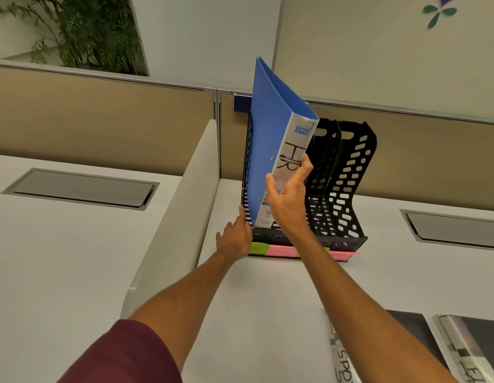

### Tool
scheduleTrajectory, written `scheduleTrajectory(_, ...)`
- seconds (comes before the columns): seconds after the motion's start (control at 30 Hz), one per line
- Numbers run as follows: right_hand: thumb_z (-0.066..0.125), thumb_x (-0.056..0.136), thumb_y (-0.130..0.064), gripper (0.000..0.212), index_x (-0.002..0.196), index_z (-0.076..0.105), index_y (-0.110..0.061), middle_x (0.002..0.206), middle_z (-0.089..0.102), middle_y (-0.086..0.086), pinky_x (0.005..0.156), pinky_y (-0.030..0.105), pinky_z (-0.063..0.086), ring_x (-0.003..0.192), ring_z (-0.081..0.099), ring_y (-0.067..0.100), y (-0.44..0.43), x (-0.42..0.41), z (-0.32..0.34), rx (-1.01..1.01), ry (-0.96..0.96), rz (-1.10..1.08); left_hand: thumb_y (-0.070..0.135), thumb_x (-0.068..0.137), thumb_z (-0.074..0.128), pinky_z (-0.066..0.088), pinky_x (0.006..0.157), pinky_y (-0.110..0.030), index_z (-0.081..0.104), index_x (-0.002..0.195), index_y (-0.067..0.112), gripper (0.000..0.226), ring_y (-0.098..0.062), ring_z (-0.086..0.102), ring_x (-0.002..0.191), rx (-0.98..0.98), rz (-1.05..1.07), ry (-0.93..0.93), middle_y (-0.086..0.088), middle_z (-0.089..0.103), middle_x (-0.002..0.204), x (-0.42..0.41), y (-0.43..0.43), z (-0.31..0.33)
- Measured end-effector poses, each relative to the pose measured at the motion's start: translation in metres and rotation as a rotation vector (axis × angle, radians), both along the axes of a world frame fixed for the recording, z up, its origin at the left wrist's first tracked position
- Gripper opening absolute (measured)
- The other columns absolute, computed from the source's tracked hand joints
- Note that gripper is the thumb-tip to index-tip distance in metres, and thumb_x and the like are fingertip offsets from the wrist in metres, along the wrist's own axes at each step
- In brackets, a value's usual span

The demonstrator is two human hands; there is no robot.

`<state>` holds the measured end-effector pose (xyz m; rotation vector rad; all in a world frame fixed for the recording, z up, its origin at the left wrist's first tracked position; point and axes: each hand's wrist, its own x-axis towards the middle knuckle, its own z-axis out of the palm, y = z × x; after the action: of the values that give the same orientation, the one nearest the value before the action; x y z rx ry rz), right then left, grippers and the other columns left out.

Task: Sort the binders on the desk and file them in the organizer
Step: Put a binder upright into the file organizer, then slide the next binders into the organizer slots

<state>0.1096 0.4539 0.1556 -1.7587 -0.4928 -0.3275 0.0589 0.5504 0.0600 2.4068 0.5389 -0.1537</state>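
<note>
A blue binder (270,139) with a white spine label stands tilted in the leftmost slot of the black perforated organizer (348,183). My right hand (287,200) grips its spine near the lower half, thumb on the left, fingers round the right edge. Against the organizer's left front corner my left hand (234,239) rests with its fingers straight. Two dark binders (406,333) (472,346) lie flat on the desk at the lower right, one with a white lettered spine.
Green and pink sticky labels (281,250) run along the organizer's front base. A low white divider (179,211) separates this desk from the left one. Grey cable hatches (82,186) (456,225) sit in both desktops. A tan partition wall (102,117) stands behind.
</note>
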Motion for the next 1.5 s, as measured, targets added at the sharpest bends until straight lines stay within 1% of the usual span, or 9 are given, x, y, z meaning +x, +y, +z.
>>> scheduleTrajectory(0.17,0.054,0.095,-0.015,0.074,0.148,0.002,-0.015,0.149,0.030,0.011,0.102,0.037,0.046,0.131,0.038,0.017,0.001,-0.003,-0.024,-0.143,0.089,0.011,0.032,0.104,0.018,0.024,0.110,-0.060,-0.005,0.153,0.024,0.055,-0.034,0.040,0.133,-0.010,-0.021,-0.038,-0.011,0.049,0.141,-0.001,0.003,-0.006)
scheduleTrajectory(0.27,0.053,0.096,-0.016,0.073,0.147,0.001,-0.016,0.149,0.030,0.012,0.103,0.045,0.046,0.134,0.038,0.024,0.004,-0.004,-0.031,-0.227,0.124,0.029,0.037,0.104,0.015,0.023,0.110,-0.061,-0.005,0.153,0.025,0.054,-0.034,0.040,0.133,-0.017,-0.023,-0.056,-0.008,0.049,0.141,-0.001,0.005,-0.010)
scheduleTrajectory(0.37,0.052,0.097,-0.016,0.072,0.147,0.000,-0.016,0.150,0.030,0.012,0.104,0.044,0.045,0.136,0.037,0.026,0.003,-0.008,-0.042,-0.292,0.169,0.047,0.039,0.103,0.015,0.027,0.107,-0.061,-0.003,0.153,0.027,0.054,-0.034,0.046,0.127,-0.008,-0.016,-0.073,-0.008,0.054,0.135,0.000,0.006,-0.014)
scheduleTrajectory(0.6,0.054,0.096,-0.013,0.069,0.146,0.007,-0.013,0.149,0.034,0.015,0.105,0.046,0.041,0.138,0.036,0.030,-0.004,-0.010,-0.058,-0.345,0.348,0.082,0.045,0.102,0.016,0.026,0.109,-0.061,0.003,0.152,0.029,0.055,-0.032,0.046,0.128,0.005,0.005,-0.042,-0.006,0.051,0.140,0.002,0.006,-0.013)
scheduleTrajectory(0.77,0.055,0.096,-0.018,0.071,0.149,0.009,-0.010,0.151,0.032,0.013,0.110,0.043,0.038,0.138,0.036,0.028,-0.029,-0.018,-0.062,-0.445,0.350,0.161,0.048,0.101,0.021,0.024,0.110,-0.059,0.011,0.152,0.021,0.059,-0.032,0.036,0.136,0.075,0.022,-0.035,-0.007,0.038,0.150,-0.013,-0.002,-0.006)
scheduleTrajectory(0.93,0.047,0.098,-0.040,0.070,0.152,0.015,-0.008,0.159,0.018,0.011,0.119,0.041,0.023,0.146,0.019,0.025,-0.076,-0.039,-0.077,-0.803,0.207,0.023,0.051,0.100,0.021,0.014,0.115,-0.057,0.008,0.153,0.018,0.064,-0.030,0.019,0.145,0.239,-0.022,0.000,-0.007,0.021,0.158,-0.040,-0.019,0.002)
scheduleTrajectory(1.1,0.035,0.098,-0.051,0.069,0.152,0.018,-0.012,0.159,0.017,0.008,0.119,0.047,0.014,0.148,0.012,0.025,-0.125,-0.065,-0.085,-1.073,0.064,-0.024,0.057,0.097,0.021,0.006,0.115,-0.057,0.003,0.153,0.021,0.068,-0.030,0.006,0.148,0.388,-0.062,0.007,-0.005,0.007,0.161,-0.072,-0.048,0.013)
scheduleTrajectory(1.37,0.022,0.096,-0.062,0.074,0.154,0.010,-0.018,0.162,0.002,0.007,0.118,0.050,-0.002,0.150,-0.002,0.025,-0.184,-0.130,-0.106,-1.162,0.117,0.036,0.064,0.094,0.015,-0.001,0.115,-0.056,0.003,0.153,0.025,0.072,-0.027,0.001,0.149,0.485,-0.114,-0.020,-0.002,0.001,0.162,-0.138,-0.107,0.003)
scheduleTrajectory(1.5,0.018,0.095,-0.063,0.075,0.154,0.005,-0.019,0.162,-0.002,0.007,0.118,0.051,-0.004,0.149,-0.004,0.027,-0.211,-0.161,-0.114,-1.224,0.147,0.028,0.064,0.094,0.015,-0.003,0.116,-0.055,0.002,0.153,0.025,0.072,-0.027,-0.001,0.149,0.484,-0.140,-0.008,-0.003,0.000,0.162,-0.170,-0.139,-0.005)
